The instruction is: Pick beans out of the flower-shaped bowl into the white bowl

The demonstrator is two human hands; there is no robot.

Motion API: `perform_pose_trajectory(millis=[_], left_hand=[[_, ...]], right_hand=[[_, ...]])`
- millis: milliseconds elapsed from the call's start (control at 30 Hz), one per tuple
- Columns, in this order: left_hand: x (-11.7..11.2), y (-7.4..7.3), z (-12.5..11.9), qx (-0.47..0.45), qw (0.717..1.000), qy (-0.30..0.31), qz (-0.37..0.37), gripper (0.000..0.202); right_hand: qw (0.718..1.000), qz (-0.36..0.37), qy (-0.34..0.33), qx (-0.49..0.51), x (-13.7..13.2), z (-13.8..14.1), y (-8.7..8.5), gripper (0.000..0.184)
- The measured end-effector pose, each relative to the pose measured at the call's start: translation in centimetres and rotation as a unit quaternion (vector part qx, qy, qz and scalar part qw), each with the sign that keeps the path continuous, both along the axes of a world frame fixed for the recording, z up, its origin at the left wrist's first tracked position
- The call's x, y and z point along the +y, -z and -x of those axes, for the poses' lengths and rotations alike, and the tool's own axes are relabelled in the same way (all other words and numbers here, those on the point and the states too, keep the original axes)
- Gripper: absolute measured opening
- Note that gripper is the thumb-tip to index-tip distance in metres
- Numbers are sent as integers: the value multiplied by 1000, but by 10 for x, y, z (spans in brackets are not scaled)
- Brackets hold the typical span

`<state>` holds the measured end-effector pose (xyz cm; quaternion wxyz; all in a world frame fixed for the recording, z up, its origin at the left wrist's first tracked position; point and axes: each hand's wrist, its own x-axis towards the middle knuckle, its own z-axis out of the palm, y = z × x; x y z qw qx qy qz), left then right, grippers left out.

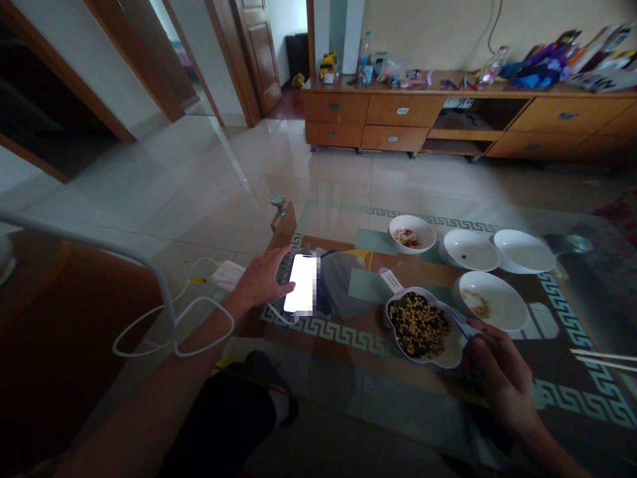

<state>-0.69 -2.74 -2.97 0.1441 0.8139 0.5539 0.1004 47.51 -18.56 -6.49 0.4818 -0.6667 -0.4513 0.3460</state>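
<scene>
On the left, our left hand (pixel 261 282) lies open, fingers spread over the edge of a lit phone (pixel 301 284) with a blurred screen, on a glass-topped surface (pixel 348 392) with a key-pattern border. Just beside the phone lies a crumpled grey cloth (pixel 341 285). Further right, a small white bowl (pixel 428 234) holds red and pale scraps, a shallow white bowl (pixel 480 255) shows only a dark speck, and a third white bowl (pixel 537 259) looks bare from here. Nearer us, a scalloped white dish (pixel 450 355) is heaped with dark and yellow beans, while a fourth white bowl (pixel 507 312) carries only a thin brownish residue. Our hands are well apart: the right hand (pixel 500 375) curls around a thin blue handle (pixel 462 328) at the dish's edge. Chopsticks (pixel 604 360) lie at the far right.
</scene>
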Motion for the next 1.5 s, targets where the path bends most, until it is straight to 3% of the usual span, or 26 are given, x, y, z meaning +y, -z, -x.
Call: perform_pose_trajectory(millis=[133, 267, 333, 567, 800, 1133, 1500], left_hand=[[-1, 1, 0, 24, 1000, 14, 0, 103], [-1, 4, -3, 9, 1000, -28, -5, 68], [-1, 5, -4, -6, 1000, -31, -1, 61], [-1, -1, 1, 25, 999, 20, 2, 91], [-4, 0, 1, 37, 998, 38, -15, 99], [-3, 2, 1, 26, 999, 28, -1, 72], [-2, 6, 2, 21, 1000, 5, 11, 63]], right_hand=[[1000, -7, 3, 4, 0, 2, -2, 47], [1000, -6, 4, 2, 0, 4, -3, 46], [1000, -2, 0, 3, -1, 3, -3, 44], [1000, -6, -12, 9, 0, 3, -3, 41], [1000, 4, -7, 11, -1, 1, 0, 44], [1000, 2, -2, 5, 0, 6, -8, 46], [1000, 11, 0, 1, 0, 5, -7, 44]])
